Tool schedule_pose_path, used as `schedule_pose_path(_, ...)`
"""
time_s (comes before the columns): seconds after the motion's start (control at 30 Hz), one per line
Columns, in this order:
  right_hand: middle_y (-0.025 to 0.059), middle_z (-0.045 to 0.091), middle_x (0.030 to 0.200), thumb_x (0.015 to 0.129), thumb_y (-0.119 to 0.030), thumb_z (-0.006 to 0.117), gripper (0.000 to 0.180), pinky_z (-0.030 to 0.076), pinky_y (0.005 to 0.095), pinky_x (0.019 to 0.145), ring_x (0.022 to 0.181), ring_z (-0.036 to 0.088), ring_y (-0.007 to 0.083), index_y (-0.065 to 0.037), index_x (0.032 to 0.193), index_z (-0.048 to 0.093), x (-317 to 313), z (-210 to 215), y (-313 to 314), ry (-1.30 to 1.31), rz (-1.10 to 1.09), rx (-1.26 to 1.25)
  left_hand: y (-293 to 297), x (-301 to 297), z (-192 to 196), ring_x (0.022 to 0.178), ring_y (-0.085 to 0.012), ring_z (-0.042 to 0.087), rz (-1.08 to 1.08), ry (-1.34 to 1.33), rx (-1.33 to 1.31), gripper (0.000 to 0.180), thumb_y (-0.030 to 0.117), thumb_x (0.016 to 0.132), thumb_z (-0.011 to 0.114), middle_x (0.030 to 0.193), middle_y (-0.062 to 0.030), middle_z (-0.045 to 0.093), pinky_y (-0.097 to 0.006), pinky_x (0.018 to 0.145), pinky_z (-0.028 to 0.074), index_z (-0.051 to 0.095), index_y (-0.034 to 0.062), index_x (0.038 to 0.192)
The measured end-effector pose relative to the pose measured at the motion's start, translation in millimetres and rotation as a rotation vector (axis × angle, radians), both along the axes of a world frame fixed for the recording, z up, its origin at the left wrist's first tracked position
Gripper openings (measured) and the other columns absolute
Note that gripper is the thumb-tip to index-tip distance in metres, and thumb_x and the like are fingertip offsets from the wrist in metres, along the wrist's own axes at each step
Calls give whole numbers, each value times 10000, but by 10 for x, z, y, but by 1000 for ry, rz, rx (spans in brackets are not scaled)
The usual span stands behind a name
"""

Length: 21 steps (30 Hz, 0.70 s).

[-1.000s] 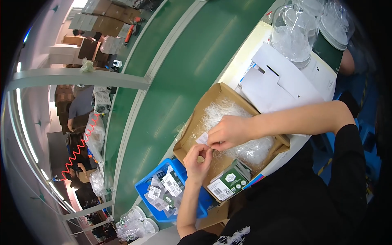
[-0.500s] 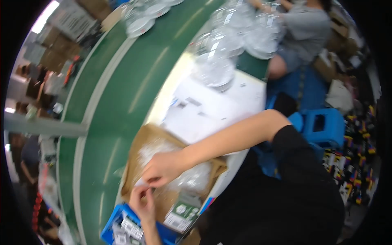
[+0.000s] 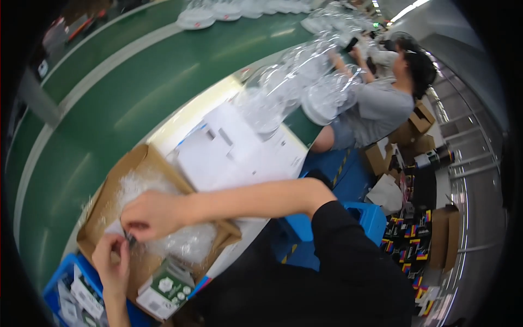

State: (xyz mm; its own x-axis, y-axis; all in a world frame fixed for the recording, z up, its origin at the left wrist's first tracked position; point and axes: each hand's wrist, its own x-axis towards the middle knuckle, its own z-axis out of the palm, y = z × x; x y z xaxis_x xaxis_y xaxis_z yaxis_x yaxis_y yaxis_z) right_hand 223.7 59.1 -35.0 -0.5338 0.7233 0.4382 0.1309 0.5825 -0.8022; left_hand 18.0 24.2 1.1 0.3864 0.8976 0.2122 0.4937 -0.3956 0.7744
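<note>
My left hand (image 3: pixel 111 260) and my right hand (image 3: pixel 158 214) meet over an open cardboard box (image 3: pixel 90 234), fingers pinched close together. A small white piece (image 3: pixel 115 228) shows at the left fingertips, and a little dark thing (image 3: pixel 130 238) sits between the two hands. Both are too blurred to name, and which hand grips which I cannot tell. Clear plastic bags (image 3: pixel 188 242) fill part of the box below my right wrist. Beside my left forearm stands a small green and white carton (image 3: pixel 166 289). A blue bin (image 3: pixel 57 283) holding white-labelled packets (image 3: pixel 87 294) is left of that forearm.
White paper sheets (image 3: pixel 239 152) lie beyond the box. Clear domed plastic items (image 3: pixel 267 103) are stacked further off, by a co-worker in grey (image 3: pixel 381 106). A green conveyor (image 3: pixel 120 92) curves along the left. A blue stool (image 3: pixel 370 218) and cartons (image 3: pixel 414 234) stand at right.
The view has swung up and to the right, so the co-worker and the aisle show more. My hands stay pinched together over the box, and the dark thing between them now shows.
</note>
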Motion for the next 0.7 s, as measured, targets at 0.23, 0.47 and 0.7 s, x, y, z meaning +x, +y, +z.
schedule_pose_path(0.23,92,614,723,752,-135,631,90,491,350,583,663,619,269,-67,807,612,51,-1,23,-63,14,-25,-11,0,-8,610,-114,532,-29,35,-15,100,-45,789,643,734,-57,573,-226,571,436,588,-4,861)
schedule_pose_path(0.47,65,609,703,769,-91,625,75,483,302,557,608,612,199,-38,815,596,76,59,30,-83,31,-77,22,41,52,613,-101,549,-30,64,-26,106,-43,788,652,745,-49,596,-223,574,445,590,-7,866)
schedule_pose_path(0.7,62,612,692,757,-121,623,63,465,329,558,617,600,225,-70,788,604,61,19,11,-51,16,-34,-12,-11,16,650,-91,558,-4,66,-58,110,-69,791,636,777,-44,603,-213,602,458,586,-9,870)
